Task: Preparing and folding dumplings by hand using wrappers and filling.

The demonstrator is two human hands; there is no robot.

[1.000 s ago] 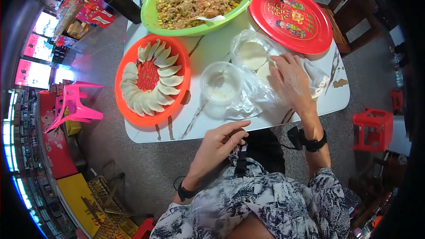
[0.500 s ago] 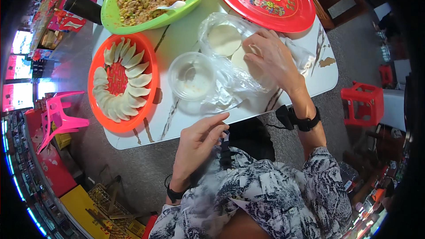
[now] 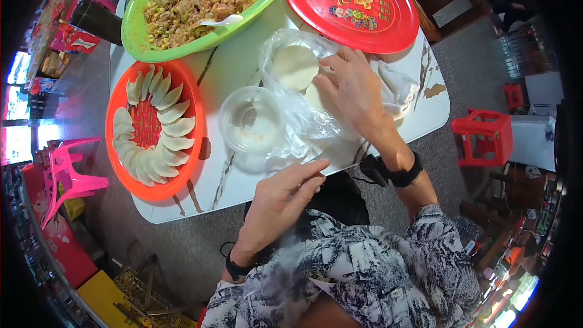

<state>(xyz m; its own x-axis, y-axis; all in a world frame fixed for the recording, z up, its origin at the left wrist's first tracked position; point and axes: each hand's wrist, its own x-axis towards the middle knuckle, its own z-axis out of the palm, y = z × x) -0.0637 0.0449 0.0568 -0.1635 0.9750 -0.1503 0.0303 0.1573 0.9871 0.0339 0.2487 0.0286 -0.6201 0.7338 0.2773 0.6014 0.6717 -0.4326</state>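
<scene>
Round white dumpling wrappers (image 3: 294, 67) lie in a crumpled clear plastic bag (image 3: 313, 126) on the table. Over the right-hand wrappers is my right hand (image 3: 354, 88), fingers bent and apart, the tips at the wrappers' edge; none is lifted clear. My left hand (image 3: 280, 200) hovers at the table's near edge, index finger stretched out and thumb apart from it, with nothing plainly held. A clear round plastic tub (image 3: 252, 120) with a little residue stands left of the bag. Folded dumplings (image 3: 176, 126) form a ring on an orange-red plate (image 3: 199, 94) at the left.
A green basin (image 3: 130, 39) of chopped filling (image 3: 200, 3) with a white spoon (image 3: 226, 21) stands at the back left. A red round tray (image 3: 401, 18) lies at the back right. Pink (image 3: 70, 173) and red stools (image 3: 484, 136) flank the marble-patterned table (image 3: 234, 173).
The whole view has shifted, so the table sits lower and further left. My left hand has moved right, nearer the bag. My right hand's fingers stay at the wrappers, slightly shifted.
</scene>
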